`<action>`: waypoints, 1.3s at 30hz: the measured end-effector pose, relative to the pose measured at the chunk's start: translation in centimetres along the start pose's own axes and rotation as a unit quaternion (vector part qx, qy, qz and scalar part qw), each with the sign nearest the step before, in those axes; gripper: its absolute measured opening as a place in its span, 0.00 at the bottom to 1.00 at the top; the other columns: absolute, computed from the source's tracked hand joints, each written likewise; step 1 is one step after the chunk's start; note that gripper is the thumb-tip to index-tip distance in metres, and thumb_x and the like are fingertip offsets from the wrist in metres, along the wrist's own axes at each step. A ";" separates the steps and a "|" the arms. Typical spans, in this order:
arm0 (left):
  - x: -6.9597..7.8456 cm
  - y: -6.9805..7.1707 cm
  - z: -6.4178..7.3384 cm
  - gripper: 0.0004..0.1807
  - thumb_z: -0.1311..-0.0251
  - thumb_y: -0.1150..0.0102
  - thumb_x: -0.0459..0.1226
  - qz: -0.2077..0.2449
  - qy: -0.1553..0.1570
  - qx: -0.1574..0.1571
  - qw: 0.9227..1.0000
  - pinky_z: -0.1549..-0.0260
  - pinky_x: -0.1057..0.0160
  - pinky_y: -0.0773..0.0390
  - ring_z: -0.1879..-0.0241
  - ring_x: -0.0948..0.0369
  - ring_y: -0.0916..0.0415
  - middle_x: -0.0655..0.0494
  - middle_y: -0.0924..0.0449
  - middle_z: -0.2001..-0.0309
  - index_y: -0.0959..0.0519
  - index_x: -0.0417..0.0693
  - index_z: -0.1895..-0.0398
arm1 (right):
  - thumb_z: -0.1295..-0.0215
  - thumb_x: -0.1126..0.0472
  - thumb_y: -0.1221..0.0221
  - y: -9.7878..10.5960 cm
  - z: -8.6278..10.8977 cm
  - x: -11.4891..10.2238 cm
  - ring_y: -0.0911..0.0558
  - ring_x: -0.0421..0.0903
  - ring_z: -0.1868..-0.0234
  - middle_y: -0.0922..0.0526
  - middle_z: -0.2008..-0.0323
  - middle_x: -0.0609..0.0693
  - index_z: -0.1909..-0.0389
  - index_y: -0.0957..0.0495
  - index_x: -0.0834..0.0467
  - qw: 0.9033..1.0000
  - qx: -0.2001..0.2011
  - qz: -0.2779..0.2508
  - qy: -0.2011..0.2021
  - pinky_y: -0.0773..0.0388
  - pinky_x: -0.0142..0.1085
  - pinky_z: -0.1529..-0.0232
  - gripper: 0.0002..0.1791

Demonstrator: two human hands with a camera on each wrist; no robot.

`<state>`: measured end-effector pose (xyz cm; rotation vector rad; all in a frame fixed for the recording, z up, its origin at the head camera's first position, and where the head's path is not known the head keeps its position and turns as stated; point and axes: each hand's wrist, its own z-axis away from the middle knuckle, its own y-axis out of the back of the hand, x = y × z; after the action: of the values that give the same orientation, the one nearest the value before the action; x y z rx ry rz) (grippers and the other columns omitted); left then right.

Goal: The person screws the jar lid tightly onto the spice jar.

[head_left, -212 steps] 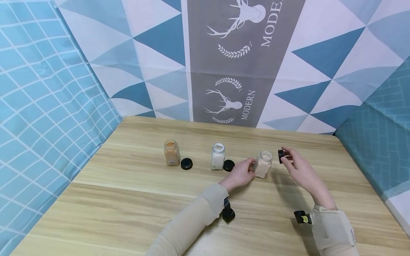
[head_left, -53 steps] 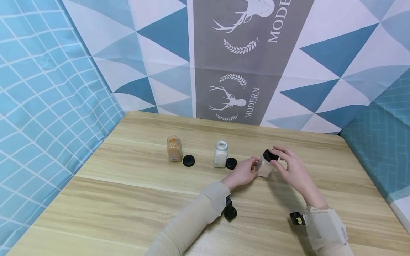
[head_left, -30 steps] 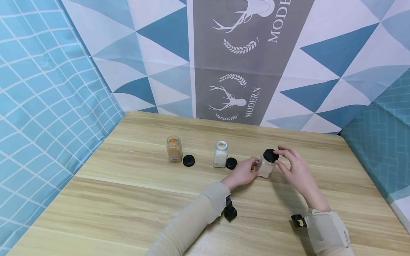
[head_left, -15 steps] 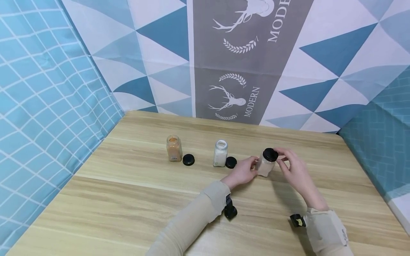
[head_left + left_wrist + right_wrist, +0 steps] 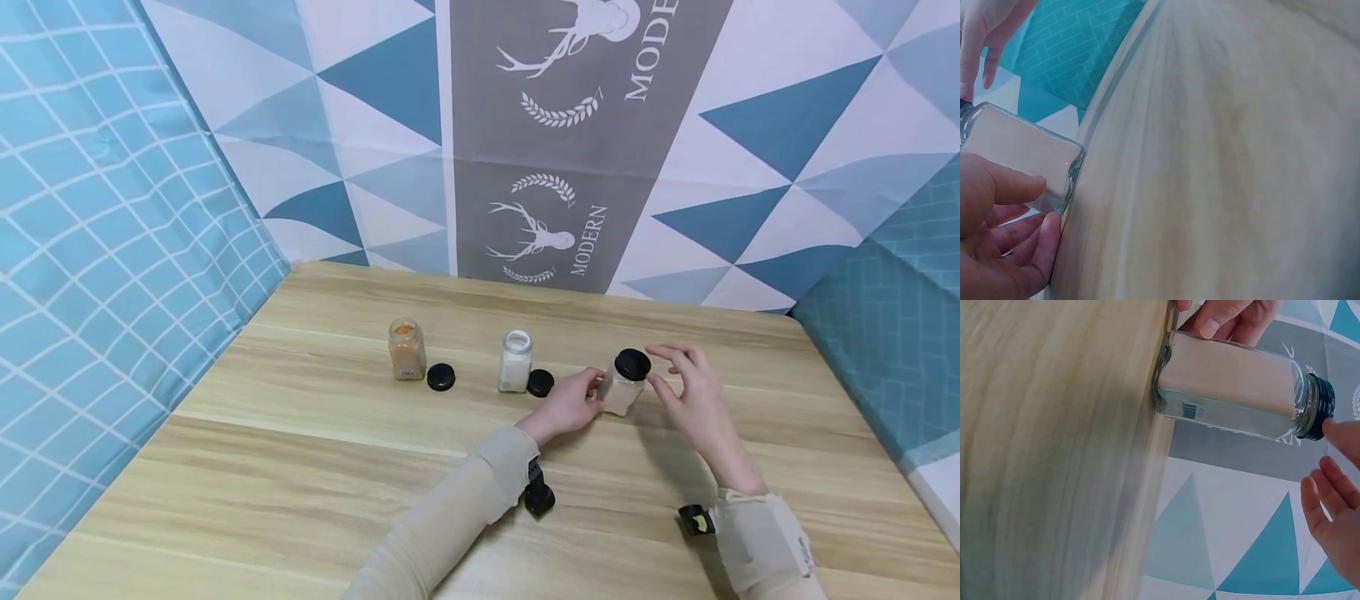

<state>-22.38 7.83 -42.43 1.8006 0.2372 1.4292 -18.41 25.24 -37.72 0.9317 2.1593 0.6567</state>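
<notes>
A square glass jar (image 5: pixel 621 393) of pale beige powder stands upright on the table with a black screw lid (image 5: pixel 632 365) on its neck. My left hand (image 5: pixel 566 406) grips its lower left side; the left wrist view shows the thumb (image 5: pixel 1016 186) along one glass face and the fingers curled below. My right hand (image 5: pixel 693 392) is at the lid's right edge. The thumb (image 5: pixel 1344 437) touches the rim in the right wrist view, the index fingertip stands just off it in the head view, and the other fingers are spread away from the jar.
To the left stand an uncapped jar of white powder (image 5: pixel 515 367) with a black lid (image 5: pixel 540 383) beside it, and an uncapped jar of orange powder (image 5: pixel 407 354) with its own lid (image 5: pixel 441 377). A patterned curtain (image 5: pixel 375 125) hangs behind the wooden table (image 5: pixel 300 483).
The black lid, held beside the open jar earlier, is now on its neck. My right fingers have shifted around its rim and drawn slightly off it. The left hand keeps its grip.
</notes>
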 end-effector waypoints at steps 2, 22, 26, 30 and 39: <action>0.0 0.0 0.1 0.25 0.44 0.43 0.34 0.001 0.000 -0.001 1.000 0.54 0.71 0.28 0.50 0.61 0.25 0.51 0.25 0.46 0.32 0.46 0.42 | 0.53 0.76 0.37 -0.1 0.0 0.1 0.28 0.52 0.56 0.28 0.51 0.62 0.53 0.25 0.65 1.000 -0.003 -0.002 0.008 0.33 0.30 0.59 0.22; 0.1 0.2 0.0 0.25 0.43 0.42 0.35 -0.003 0.004 -0.008 1.000 0.54 0.70 0.28 0.50 0.61 0.26 0.53 0.24 0.46 0.32 0.48 0.41 | 0.52 0.80 0.41 -0.3 0.1 0.3 0.26 0.49 0.55 0.25 0.49 0.60 0.49 0.27 0.66 0.998 -0.015 -0.046 0.046 0.32 0.22 0.58 0.25; 0.2 0.3 0.0 0.25 0.44 0.42 0.35 -0.001 0.006 -0.005 1.000 0.53 0.70 0.28 0.50 0.62 0.26 0.53 0.24 0.46 0.32 0.48 0.41 | 0.50 0.78 0.40 -0.2 0.1 0.4 0.24 0.50 0.62 0.21 0.56 0.59 0.51 0.26 0.64 0.999 -0.010 -0.021 0.032 0.32 0.27 0.64 0.23; 0.3 0.4 0.1 0.25 0.43 0.43 0.35 -0.001 0.004 -0.006 1.000 0.53 0.70 0.28 0.50 0.61 0.26 0.52 0.25 0.46 0.32 0.48 0.41 | 0.51 0.78 0.40 -0.2 0.2 0.5 0.24 0.49 0.65 0.21 0.60 0.58 0.52 0.25 0.64 1.000 -0.001 -0.019 0.023 0.34 0.25 0.64 0.22; 0.3 0.3 0.1 0.24 0.43 0.43 0.35 -0.002 0.005 -0.008 1.000 0.54 0.71 0.28 0.51 0.61 0.26 0.52 0.24 0.47 0.32 0.47 0.41 | 0.54 0.76 0.36 -0.3 0.1 0.8 0.25 0.51 0.60 0.22 0.58 0.58 0.53 0.25 0.66 0.999 -0.007 -0.032 0.024 0.31 0.29 0.59 0.23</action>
<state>-22.31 7.75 -42.05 1.7798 0.2330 1.4338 -18.83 25.68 -38.27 0.8431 2.2149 0.6688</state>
